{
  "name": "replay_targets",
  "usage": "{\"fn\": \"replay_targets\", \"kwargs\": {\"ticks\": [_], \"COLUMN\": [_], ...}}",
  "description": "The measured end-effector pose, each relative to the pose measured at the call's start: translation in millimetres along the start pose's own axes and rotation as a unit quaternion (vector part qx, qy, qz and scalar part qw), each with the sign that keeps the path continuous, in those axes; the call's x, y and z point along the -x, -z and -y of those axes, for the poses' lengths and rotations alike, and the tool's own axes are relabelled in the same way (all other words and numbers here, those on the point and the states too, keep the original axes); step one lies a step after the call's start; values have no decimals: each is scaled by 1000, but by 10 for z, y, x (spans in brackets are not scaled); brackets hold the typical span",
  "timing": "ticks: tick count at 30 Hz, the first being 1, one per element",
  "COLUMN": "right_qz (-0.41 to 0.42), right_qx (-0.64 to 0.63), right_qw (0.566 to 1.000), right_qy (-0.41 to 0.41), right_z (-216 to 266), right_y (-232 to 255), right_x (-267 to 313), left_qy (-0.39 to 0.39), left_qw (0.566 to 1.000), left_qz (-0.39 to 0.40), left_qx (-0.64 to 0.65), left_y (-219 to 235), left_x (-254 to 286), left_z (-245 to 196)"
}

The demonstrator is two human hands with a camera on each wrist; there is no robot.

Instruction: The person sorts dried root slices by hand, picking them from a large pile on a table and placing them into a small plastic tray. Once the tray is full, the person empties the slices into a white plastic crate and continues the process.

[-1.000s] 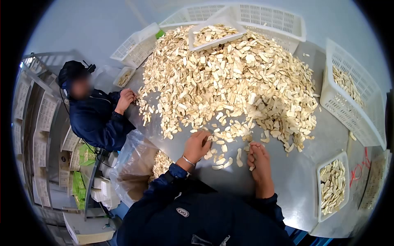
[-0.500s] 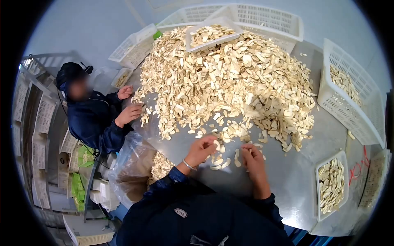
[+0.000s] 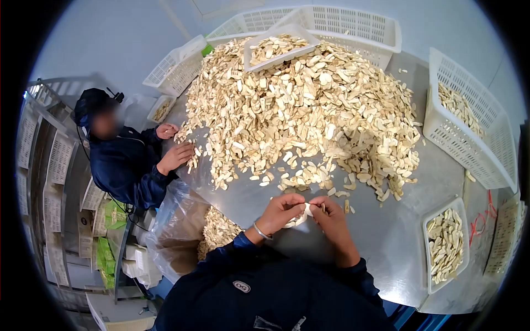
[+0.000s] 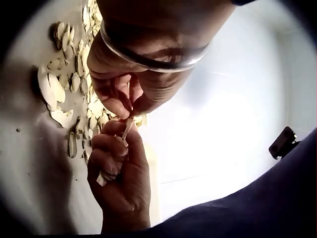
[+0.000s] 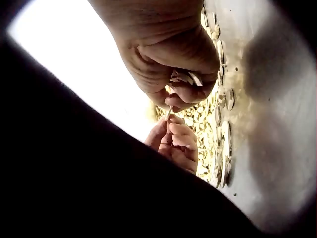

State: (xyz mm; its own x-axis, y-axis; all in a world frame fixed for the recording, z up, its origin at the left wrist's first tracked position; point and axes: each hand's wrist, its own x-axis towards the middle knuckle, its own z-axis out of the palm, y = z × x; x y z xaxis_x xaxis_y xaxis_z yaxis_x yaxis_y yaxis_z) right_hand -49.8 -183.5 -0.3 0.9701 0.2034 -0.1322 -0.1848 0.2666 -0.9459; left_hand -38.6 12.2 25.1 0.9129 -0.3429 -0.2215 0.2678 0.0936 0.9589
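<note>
Both hands meet above the near part of the metal table point(image 3: 265, 193). My left hand point(image 3: 277, 214) point(image 4: 119, 84) pinches one edge of a pale dried slice point(image 3: 307, 209) point(image 4: 128, 130) point(image 5: 169, 113) between thumb and fingertips. The opposite edge is pinched by my right hand point(image 3: 334, 223) point(image 4: 131, 183) point(image 5: 173, 59). More slices point(image 4: 106, 177) point(image 5: 190, 78) lie under the right hand's curled fingers, against the palm. A few loose slices point(image 4: 51, 91) rest on the table by the hands, some partly hidden by them in the head view.
A large heap of slices point(image 3: 298, 110) covers the table's far side, with a filled tray point(image 3: 279, 57) on top. At right stand a white basket point(image 3: 464, 149) and a small tray of slices point(image 3: 446, 243). Another person point(image 3: 124, 160) works at left, near a plastic-lined bag point(image 3: 179, 220).
My left hand has come down and right with a slice from beside the heap. My right hand has moved left to meet it and grips the slice too. The other person's hands have spread apart.
</note>
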Motion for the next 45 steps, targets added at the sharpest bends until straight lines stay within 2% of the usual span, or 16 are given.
{"fn": "replay_targets", "kwargs": {"ticks": [8, 16, 34, 37, 40, 43, 45], "right_qz": [25, 55, 61, 74, 73, 68, 84], "right_qx": [-33, -61, -100, -116, -138, -125, -115], "right_qw": [996, 992, 983, 981, 979, 983, 984], "right_qy": [-83, -98, -138, -137, -133, -114, -109], "right_z": [233, 186, 246, 257, 177, 285, 324], "right_y": [-32, -9, 7, 9, 26, -11, 0], "right_x": [66, 46, 54, 60, 39, 74, 87], "left_qy": [0, 16, 10, 5, 32, 23, 7], "left_qw": [1000, 999, 996, 996, 989, 996, 1000], "left_qz": [7, 21, 60, 55, 8, -31, -1], "left_qx": [22, 24, 62, 71, 142, 86, -2], "left_y": [-43, -15, -65, -73, -60, -56, 34], "left_x": [41, 28, -46, -44, -37, -77, -181], "left_z": [4, -8, -60, -79, -88, -74, -75]}}
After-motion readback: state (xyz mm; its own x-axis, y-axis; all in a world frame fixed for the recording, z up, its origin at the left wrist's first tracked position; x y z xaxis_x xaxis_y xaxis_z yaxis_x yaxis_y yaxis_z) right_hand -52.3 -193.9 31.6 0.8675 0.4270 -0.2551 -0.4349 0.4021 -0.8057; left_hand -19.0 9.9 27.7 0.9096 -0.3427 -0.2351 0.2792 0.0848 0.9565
